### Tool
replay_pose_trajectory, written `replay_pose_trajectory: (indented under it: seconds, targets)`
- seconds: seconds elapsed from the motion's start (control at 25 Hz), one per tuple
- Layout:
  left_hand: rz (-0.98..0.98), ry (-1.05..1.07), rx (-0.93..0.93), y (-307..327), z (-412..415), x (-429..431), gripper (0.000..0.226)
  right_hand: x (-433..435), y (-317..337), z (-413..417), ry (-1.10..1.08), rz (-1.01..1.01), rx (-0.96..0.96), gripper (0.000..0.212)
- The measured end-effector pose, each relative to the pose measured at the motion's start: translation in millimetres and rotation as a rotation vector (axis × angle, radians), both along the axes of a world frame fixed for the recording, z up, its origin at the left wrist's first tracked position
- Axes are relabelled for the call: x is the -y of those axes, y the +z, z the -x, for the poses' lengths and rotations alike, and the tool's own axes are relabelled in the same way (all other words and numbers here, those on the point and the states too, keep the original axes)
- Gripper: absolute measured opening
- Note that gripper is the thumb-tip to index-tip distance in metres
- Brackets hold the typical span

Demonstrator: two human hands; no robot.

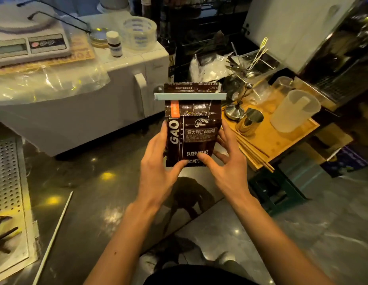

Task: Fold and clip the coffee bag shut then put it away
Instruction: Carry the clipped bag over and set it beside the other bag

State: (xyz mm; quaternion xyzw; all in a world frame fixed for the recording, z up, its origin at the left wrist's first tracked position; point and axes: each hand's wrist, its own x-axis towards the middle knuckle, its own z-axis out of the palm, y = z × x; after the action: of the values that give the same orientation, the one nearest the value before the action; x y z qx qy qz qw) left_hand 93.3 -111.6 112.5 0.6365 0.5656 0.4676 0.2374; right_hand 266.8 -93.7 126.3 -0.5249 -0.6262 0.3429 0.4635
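While clipped, coffee bag stands between both hands.

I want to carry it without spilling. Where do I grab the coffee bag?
Hold the bag by its lower half, one hand on each side edge, as the left hand and right hand do now. It stands upright and is flat and narrow, so both sides are easy to reach. Leave the clip across the folded top alone.

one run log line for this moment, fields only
stage: bag clipped, not yet put away | coffee bag: upright, top folded | clip: across fold | left hand: holding bag | right hand: holding bag
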Motion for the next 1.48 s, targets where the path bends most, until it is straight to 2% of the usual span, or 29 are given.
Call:
replay_pose_trajectory:
  seconds: [0.24, 0.56, 0.72, 1.08, 1.48]
  targets:
    - [-0.065, -0.168, -0.028, 26.3, -120.2, -10.9, 0.102, 17.3, 13.8, -117.8, -0.175, -0.058, -0.103, 0.089]
    - [-0.118, -0.601, 0.004, 39.1, -403.9, -11.8, 0.100, 88.3, 26.0, -384.4, -0.593, -0.173, -0.106, 0.089]
    - [-0.153, -0.827, -0.025, 48.8, -526.2, 5.1, 0.101, 138.9, 34.3, -484.0, -0.811, -0.205, -0.049, 0.089]
    - [-0.157, -1.204, 0.048, 57.5, -714.4, 17.0, 0.101, 190.4, 46.9, -616.5, -1.214, -0.215, 0.075, 0.089]
    - [-0.132, -1.415, 0.153, 70.7, -887.8, -58.1, 0.101, 127.6, 67.5, -753.5, -1.425, -0.217, 0.186, 0.089]
